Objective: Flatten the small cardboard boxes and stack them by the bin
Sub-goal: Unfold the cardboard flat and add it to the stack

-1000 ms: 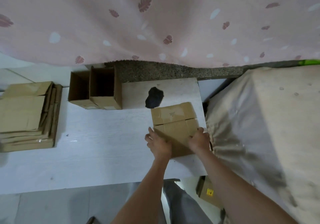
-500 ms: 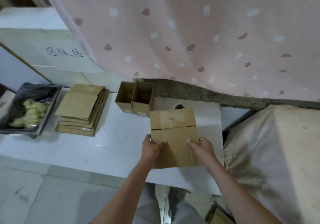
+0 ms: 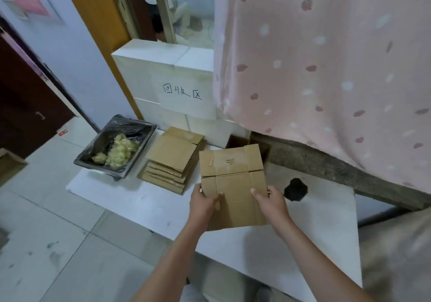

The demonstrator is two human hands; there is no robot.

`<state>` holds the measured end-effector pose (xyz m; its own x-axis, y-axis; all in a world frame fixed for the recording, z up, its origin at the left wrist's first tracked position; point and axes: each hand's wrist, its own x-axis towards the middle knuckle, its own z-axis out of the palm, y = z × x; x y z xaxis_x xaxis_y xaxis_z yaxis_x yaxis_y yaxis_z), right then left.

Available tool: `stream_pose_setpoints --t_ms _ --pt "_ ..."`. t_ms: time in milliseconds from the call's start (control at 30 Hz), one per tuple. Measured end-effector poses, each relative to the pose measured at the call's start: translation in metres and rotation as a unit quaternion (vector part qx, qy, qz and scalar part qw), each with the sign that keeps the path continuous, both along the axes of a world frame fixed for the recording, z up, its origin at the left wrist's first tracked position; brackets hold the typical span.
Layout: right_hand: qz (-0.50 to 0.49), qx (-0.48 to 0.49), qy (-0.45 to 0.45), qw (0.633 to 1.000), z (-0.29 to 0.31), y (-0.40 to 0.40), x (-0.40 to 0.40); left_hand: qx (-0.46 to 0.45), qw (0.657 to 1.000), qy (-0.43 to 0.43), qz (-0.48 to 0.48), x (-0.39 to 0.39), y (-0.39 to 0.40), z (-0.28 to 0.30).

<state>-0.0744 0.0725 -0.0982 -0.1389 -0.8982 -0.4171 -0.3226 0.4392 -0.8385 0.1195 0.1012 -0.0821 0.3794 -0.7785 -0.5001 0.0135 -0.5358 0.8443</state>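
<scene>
Cardboard, one flattened box (image 3: 233, 185), is held up above the white tabletop (image 3: 149, 206) approx. mid-frame, tilted toward the camera. Left hand (image 3: 203, 204) pinches its 9 o'clock edge, thumb on the front face, fingers behind. Right hand (image 3: 268, 202) pinches the 3 o'clock edge the same way. Both grips sit low on the panel, so the upper flaps w/ tape remnants stand free.

Stack of flattened boxes (image 3: 173, 159) lies at 10 o'clock from the held one, on the tabletop, just beside the bin (image 3: 114, 147), which has a black liner and yellowish scraps inside. At least one unflattened open box (image 3: 235, 141) peeks out behind the held panel at 12 o'clock, mostly hidden. Dark hole (image 3: 295, 189) in the tabletop at 3 o'clock. Pink curtain (image 3: 326, 68) hangs behind; paper sign (image 3: 182, 91) w/ handwritten characters on the white block wall.

Handling, as a judgement: light, thin corrugated board, stiff across the flutes but apt to hinge at creases and spring part-open. Side-edge pinches near the middle suit it; grabbing flaps alone would let it flop. Likely next: carry to 10 o'clock and lay it square on the stack.
</scene>
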Motion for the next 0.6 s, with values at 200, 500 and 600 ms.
stream_pose_setpoints --t_ms 200,500,600 --pt "-0.015 0.002 -0.001 1.000 0.002 -0.008 0.099 -0.011 1.000 0.005 -0.004 0.100 -0.011 -0.001" --pt "-0.036 -0.001 0.004 0.999 0.015 -0.025 0.218 -0.019 1.000 0.025 0.000 0.218 -0.023 0.002" --pt "-0.040 0.000 -0.001 0.999 0.018 -0.030 0.236 -0.017 0.999 0.033 -0.003 0.237 -0.030 0.002"
